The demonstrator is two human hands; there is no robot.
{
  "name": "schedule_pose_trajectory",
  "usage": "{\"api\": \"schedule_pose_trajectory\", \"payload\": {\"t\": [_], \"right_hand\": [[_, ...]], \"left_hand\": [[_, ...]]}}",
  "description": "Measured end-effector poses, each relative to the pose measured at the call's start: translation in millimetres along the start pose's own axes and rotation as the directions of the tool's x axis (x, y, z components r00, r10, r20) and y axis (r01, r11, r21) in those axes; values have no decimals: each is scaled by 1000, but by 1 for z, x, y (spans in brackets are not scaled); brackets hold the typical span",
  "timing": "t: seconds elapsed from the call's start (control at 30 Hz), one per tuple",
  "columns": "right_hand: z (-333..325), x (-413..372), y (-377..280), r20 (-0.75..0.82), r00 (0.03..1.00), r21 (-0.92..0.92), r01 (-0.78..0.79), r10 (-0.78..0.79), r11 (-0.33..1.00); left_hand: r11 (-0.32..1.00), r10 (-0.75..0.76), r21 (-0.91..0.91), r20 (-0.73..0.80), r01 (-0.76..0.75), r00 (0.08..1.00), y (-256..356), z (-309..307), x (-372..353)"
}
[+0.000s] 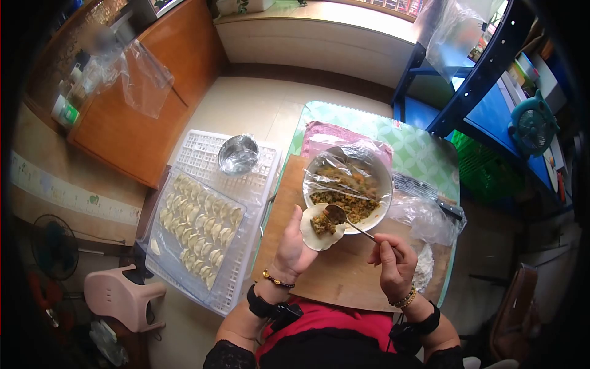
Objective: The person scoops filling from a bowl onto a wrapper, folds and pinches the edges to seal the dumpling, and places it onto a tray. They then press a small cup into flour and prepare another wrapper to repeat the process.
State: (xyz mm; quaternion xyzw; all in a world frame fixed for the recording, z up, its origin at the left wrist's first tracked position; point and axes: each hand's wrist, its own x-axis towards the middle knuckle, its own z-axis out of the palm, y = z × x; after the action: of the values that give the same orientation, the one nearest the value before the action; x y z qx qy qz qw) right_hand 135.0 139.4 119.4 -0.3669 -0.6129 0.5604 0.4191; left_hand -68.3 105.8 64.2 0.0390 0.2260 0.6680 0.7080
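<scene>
A round dumpling wrapper [313,241] lies across the palm and fingers of my left hand [291,249], with a mound of chopped filling [322,225] on it. My right hand [394,263] grips the handle of a metal spoon [335,214], whose bowl is over the wrapper at the filling. Just beyond stands a large bowl [386,203] of the same chopped filling, partly covered by clear plastic film [344,178]. Both hands are above a wooden board [344,277]. The fingers of my left hand under the wrapper are mostly hidden.
Rows of folded dumplings [200,221] lie in a clear tray [161,255] on a white crate [203,144] at left, beside a metal bowl [238,155]. Right of the board are a knife [450,210], plastic bags [418,215] and flour [424,267]. A pink stool [120,295] stands lower left.
</scene>
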Motion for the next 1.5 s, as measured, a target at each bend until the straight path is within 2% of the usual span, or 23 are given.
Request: {"api": "schedule_pose_trajectory", "payload": {"t": [0.17, 0.23, 0.27, 0.4, 0.53, 0.6, 0.83, 1.03, 1.23, 1.3, 1.37, 1.5], "right_hand": [[-3, -2, 1, 37, 999, -57, 3, -1, 998], [-4, -1, -4, -20, 997, 64, -78, 79, 995], [-5, 0, -3, -22, 996, 66, -81, 82, 995], [-9, 4, 0, -38, 999, 24, 11, -10, 1000], [-10, 6, 4, -26, 997, -69, 71, -73, 995], [-11, 6, 6, -18, 993, -130, 113, -116, 985], [-11, 9, 0, 49, 962, -336, 268, -268, 903], [-12, 6, 2, 114, 949, -397, 314, -293, 862], [-9, 1, 1, 135, 955, -370, 297, -265, 881], [-10, 2, 1, 101, 957, -346, 290, -272, 892], [-11, 3, 1, 66, 958, -323, 284, -277, 903], [-16, 3, 9, 45, 935, -390, 341, -353, 855]], "left_hand": [[999, -1, 47, -58, 4, 998, -3, 4, 6], [999, -5, 46, -61, 8, 998, -4, 5, 6], [1000, -6, 23, -42, 7, 999, -5, 6, 5], [999, -30, -13, 0, 30, 1000, -5, 6, 4], [1000, -27, -2, -27, 27, 999, -6, 10, 4], [999, -36, -15, 36, 36, 999, -7, 7, 4], [996, -54, 64, -24, 55, 998, -8, 4, 2], [997, -43, 63, -33, 45, 999, -7, 2, 2], [998, -56, 5, 92, 56, 994, -4, -8, 3], [999, -50, 10, -18, 51, 999, -4, -4, 2], [999, -38, 30, -30, 39, 999, -3, -6, -1], [998, 8, 66, -60, -4, 998, 5, -8, -7]]}}
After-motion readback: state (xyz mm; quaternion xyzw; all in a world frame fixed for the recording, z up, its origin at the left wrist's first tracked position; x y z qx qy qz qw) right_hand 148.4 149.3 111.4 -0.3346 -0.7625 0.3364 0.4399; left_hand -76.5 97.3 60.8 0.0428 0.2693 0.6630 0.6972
